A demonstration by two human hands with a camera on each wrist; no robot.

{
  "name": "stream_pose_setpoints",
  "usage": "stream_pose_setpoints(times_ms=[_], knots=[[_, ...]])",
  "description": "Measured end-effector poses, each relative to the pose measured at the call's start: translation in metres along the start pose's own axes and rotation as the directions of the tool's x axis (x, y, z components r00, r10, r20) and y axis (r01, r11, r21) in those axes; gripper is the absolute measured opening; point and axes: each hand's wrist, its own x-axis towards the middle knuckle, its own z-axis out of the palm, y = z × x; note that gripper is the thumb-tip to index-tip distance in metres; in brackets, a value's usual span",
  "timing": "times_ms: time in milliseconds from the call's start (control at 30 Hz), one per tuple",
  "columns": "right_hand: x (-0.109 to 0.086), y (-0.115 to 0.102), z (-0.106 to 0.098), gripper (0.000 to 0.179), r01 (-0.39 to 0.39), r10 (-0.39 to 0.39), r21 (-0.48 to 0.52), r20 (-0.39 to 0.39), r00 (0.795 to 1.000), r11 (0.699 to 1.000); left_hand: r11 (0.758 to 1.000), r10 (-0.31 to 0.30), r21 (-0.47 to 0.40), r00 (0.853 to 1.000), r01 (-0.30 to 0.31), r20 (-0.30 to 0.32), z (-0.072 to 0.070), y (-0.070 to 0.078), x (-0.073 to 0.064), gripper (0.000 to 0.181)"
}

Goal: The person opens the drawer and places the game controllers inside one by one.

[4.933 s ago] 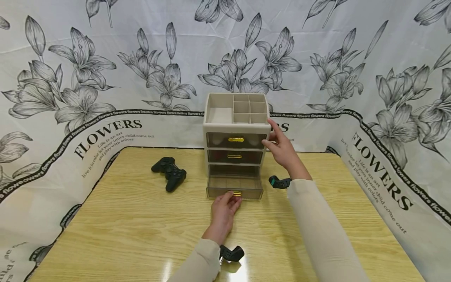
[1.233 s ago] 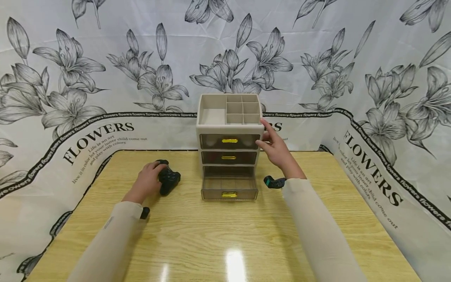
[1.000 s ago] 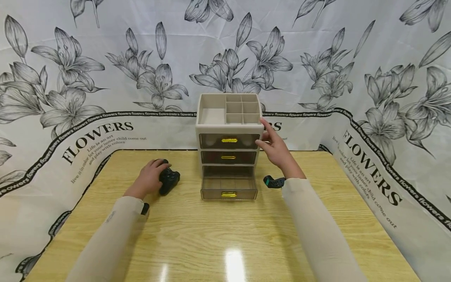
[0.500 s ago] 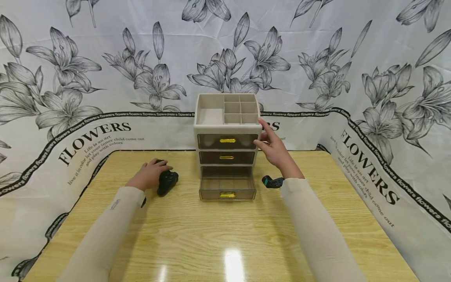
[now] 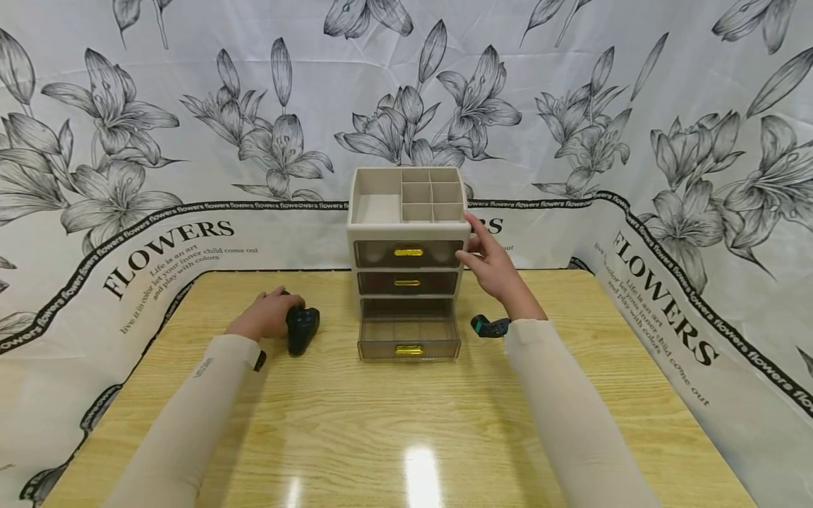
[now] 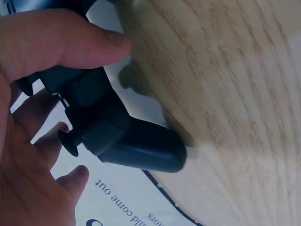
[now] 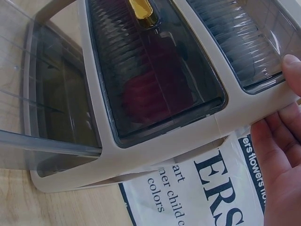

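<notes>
My left hand grips a black game controller on the left part of the table. In the left wrist view the thumb lies over the controller and the other fingers reach beneath it; one rounded handle sticks out free. A beige drawer organizer stands in the middle, its bottom drawer pulled out and see-through, with nothing visible inside. My right hand holds the organizer's right edge, thumb on the front and fingers along the side. Something red shows dimly through the middle drawer in the right wrist view.
The organizer's top has open compartments. Its upper two drawers, with gold handles, are closed. A flower-printed cloth hangs behind and around the wooden table.
The left hand has gone from the bottom drawer's handle to the controller. Over the last second its fingers have closed round the controller, which has turned slightly. The right hand stays on the organizer.
</notes>
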Motion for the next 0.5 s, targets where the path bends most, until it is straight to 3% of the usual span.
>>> stream_pose_setpoints(times_ms=[200, 500], knots=[[-0.0006, -0.0001, -0.0002, 0.07, 0.007, -0.007, 0.005, -0.003, 1.0, 1.0, 1.0, -0.002, -0.002, 1.0, 0.002, -0.007, -0.0015, -0.0005, 0.0027, 0.059], [-0.0003, -0.0005, -0.0003, 0.07, 0.008, -0.008, 0.009, -0.002, 1.0, 1.0, 0.996, -0.032, -0.079, 0.999, 0.031, -0.009, 0.0001, -0.0012, -0.001, 0.073]])
